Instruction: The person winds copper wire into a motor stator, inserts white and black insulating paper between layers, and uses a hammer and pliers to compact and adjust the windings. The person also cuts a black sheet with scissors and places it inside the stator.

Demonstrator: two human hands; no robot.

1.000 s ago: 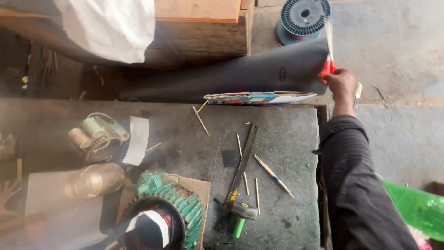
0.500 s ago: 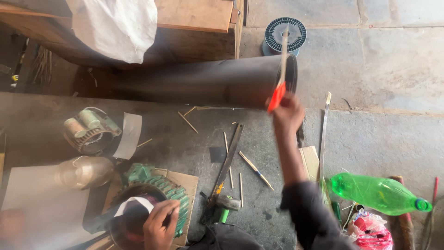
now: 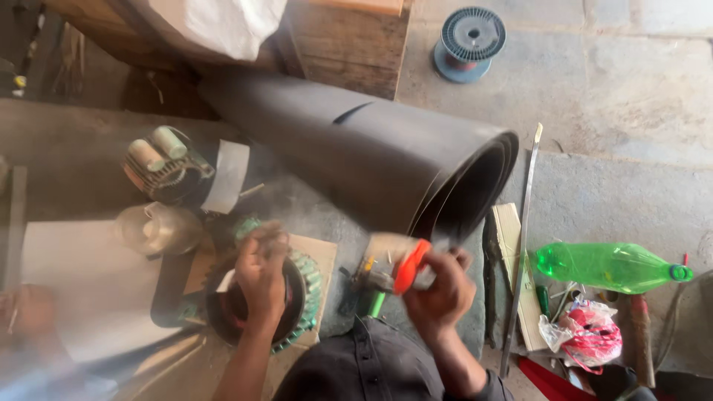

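Lying just beyond both hands, one big black rolled sheet [image 3: 371, 160]. Under left hand [image 3: 261, 269], fingers curled onto it, one round green-wound stator [image 3: 301, 286]. Clamped in right hand [image 3: 440, 291], one orange-handled tool [image 3: 411, 265], blurred. Right of that, one green bottle [image 3: 605, 266].

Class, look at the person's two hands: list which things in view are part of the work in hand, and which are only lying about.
In hand:
- left hand on the round green-wound motor part
- right hand holding an orange-handled tool

Lying about:
- green plastic bottle
- wire spool
- rolled black sheet
- long metal strip
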